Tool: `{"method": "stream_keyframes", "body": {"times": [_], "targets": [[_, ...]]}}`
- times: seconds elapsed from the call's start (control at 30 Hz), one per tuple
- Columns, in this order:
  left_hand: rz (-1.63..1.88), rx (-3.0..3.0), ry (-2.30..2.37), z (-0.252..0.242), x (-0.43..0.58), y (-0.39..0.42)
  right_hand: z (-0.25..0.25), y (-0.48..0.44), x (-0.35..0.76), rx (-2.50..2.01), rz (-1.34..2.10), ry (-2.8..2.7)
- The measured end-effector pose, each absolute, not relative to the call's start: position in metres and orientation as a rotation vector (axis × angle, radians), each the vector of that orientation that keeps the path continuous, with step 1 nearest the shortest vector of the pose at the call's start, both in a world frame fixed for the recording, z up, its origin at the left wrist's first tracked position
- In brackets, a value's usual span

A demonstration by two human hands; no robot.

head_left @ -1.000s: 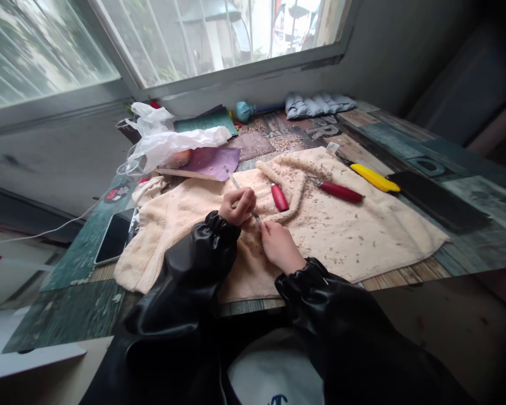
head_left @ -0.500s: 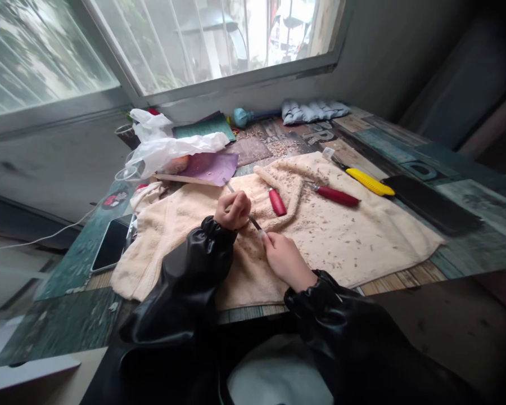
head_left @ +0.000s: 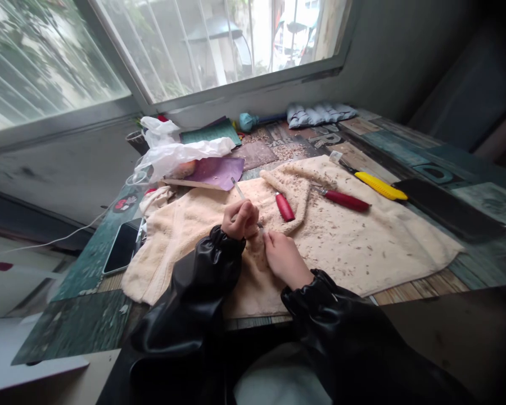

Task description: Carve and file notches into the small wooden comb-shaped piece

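My left hand (head_left: pixel 239 219) is closed around a thin grey rod (head_left: pixel 238 188), whose far end sticks up past my fist. Just below and to the right, my right hand (head_left: pixel 285 257) pinches near the rod's lower end, close to my left hand. What the right fingertips hold is mostly hidden. Both hands rest over a cream towel (head_left: pixel 388 253) strewn with small wood shavings. Beyond my hands lie a short red handle (head_left: pixel 284 207), its front end under a towel fold, and a second red-handled tool (head_left: pixel 348 201).
A yellow-handled cutter (head_left: pixel 382 185) and a dark flat slab (head_left: pixel 451 211) lie to the right. At left are a phone (head_left: pixel 123 246), a white plastic bag (head_left: pixel 185 151) and purple sheet (head_left: pixel 219 171). A green mat (head_left: pixel 213 134) and grey padded bundle (head_left: pixel 320 114) sit near the window.
My hands have come closer together, so less of the rod shows between them. My left hand has shifted down toward the right hand along the rod. The whole view has shifted slightly.
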State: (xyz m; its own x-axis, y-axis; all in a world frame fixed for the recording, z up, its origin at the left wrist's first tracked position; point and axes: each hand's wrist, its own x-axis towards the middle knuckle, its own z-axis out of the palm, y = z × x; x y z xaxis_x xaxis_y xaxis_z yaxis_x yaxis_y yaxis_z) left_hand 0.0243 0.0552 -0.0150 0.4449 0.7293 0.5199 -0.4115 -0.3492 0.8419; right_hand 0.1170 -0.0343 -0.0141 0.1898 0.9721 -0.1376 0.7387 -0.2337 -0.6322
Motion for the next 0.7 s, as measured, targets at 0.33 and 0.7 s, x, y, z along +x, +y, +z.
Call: {"method": "stream_keyframes", "body": {"times": [0.33, 0.7], "targets": [[1.221, 1.566, 0.373, -0.018, 0.024, 0.057, -0.014, -0.042, 0.125, -2.043, 0.733, -1.640], [1.159, 1.564, 0.352, -0.021, 0.029, 0.046, -0.016, -0.048, 0.124, -2.054, 0.742, -1.596]]}}
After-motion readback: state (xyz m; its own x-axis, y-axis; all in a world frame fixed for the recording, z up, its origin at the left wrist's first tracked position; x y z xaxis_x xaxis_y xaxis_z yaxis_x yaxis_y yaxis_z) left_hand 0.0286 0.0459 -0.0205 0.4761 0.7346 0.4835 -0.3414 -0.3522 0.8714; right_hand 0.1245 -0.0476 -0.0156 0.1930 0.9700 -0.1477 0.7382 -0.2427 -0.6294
